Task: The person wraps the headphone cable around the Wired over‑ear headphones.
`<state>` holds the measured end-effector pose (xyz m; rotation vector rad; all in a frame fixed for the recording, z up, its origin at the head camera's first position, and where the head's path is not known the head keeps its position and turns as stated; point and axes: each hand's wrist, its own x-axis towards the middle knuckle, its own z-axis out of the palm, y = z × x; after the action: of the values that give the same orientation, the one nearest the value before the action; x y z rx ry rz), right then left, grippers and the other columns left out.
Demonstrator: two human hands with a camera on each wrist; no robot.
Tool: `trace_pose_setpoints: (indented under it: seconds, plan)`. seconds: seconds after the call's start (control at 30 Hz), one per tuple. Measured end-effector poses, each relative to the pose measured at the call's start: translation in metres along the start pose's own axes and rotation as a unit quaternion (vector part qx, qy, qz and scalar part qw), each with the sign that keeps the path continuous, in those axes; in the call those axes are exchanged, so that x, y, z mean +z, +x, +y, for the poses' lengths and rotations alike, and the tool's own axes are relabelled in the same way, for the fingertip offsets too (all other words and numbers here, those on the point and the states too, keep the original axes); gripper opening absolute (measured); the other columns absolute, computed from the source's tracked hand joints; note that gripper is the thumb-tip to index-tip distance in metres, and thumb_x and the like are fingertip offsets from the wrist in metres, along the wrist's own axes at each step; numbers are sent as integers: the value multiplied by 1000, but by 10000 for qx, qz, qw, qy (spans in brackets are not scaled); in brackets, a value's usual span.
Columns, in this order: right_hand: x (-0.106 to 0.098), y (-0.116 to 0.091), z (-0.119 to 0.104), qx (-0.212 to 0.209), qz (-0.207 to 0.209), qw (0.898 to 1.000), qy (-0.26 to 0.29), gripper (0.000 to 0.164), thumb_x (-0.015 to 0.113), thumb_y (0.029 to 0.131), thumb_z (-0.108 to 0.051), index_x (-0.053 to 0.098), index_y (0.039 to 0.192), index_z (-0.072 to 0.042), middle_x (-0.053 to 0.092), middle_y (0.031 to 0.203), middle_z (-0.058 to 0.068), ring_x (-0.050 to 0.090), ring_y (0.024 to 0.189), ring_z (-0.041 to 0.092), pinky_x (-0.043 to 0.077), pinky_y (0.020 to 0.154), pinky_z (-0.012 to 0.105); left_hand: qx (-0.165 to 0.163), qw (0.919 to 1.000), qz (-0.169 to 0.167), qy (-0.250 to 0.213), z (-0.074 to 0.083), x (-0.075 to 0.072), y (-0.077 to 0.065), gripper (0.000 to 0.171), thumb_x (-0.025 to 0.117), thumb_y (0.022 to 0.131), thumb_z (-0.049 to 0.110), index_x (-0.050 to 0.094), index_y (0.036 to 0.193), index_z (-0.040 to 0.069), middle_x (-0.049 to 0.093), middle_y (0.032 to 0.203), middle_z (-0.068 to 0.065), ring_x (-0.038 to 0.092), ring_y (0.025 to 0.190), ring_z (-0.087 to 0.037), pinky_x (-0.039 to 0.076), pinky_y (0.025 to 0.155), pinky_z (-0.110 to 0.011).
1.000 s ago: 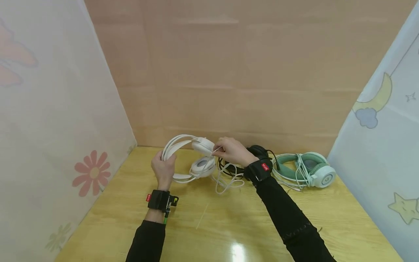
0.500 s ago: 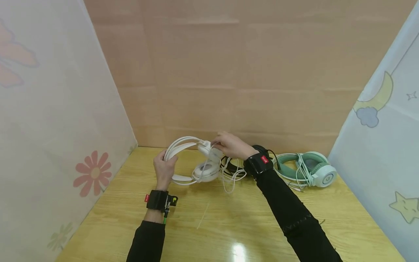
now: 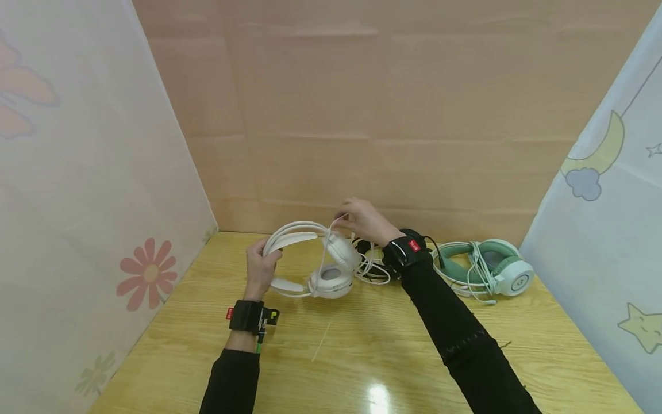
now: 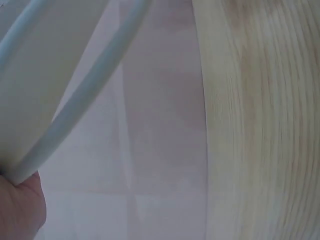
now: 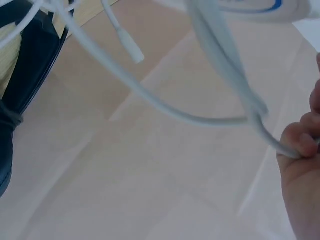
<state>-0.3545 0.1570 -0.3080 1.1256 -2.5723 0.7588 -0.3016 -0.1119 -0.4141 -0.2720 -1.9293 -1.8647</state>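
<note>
White headphones [image 3: 331, 282] are held up off the table by my left hand [image 3: 261, 265], which grips them at the headband [image 3: 292, 230]. Their two ear cups point to the right, one above the other. In the left wrist view, the thumb side of that hand lies against the white band tubes [image 4: 85, 95]. My right hand [image 3: 364, 220] pinches the white cable [image 3: 324, 253] just above the upper ear cup. Seen from the right wrist, the cable [image 5: 170, 112] runs taut into the fingertips, and more of it hangs in loops behind the cups.
Black headphones [image 3: 411, 234] lie at the back, partly hidden by my right wrist. Green and white headphones [image 3: 512, 279] with a wound cable lie on the right of the wooden table [image 3: 372, 351]. A brown paper wall [image 3: 331, 115] stands behind, with patterned sheets at both sides.
My right hand has risen slightly, drawing the cable up over the upper ear cup. The white headphones have shifted a little right and tilted. The left hand has moved slightly right.
</note>
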Motion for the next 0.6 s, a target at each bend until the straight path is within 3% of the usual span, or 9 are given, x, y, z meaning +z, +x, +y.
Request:
trace_pose_setpoints:
  seconds: [0.13,0.23,0.4,0.6]
  plan:
    - [0,-1,7,52,159,9998,108,15,74,86,-23,75,94,-11,63,89,2,55,85,17,47,74,32,16,9937,-542,-981,-4,-5,0,12,43,79,-8,54,75,-7,30,46,9,19,37,-7,15,37,-26]
    - [0,-2,12,63,201,9997,108,16,72,88,-23,75,97,-10,63,89,2,53,85,17,45,74,33,56,9861,-871,-1411,-5,-10,1,16,38,79,-9,52,74,-4,29,46,9,15,36,-11,13,35,-30]
    - [3,-7,19,245,265,9993,77,19,70,88,-27,76,97,-12,64,89,1,51,83,17,43,72,33,139,9803,-1014,-1691,-5,-16,2,26,36,78,-11,55,72,4,25,45,5,12,36,-15,11,33,-34]
    - [10,-7,26,255,231,9993,-129,17,66,93,-27,76,100,-15,66,89,0,50,84,16,43,71,32,108,9784,-1085,-1758,-5,-18,3,20,38,78,-9,55,72,1,24,45,0,15,34,-12,12,32,-33]
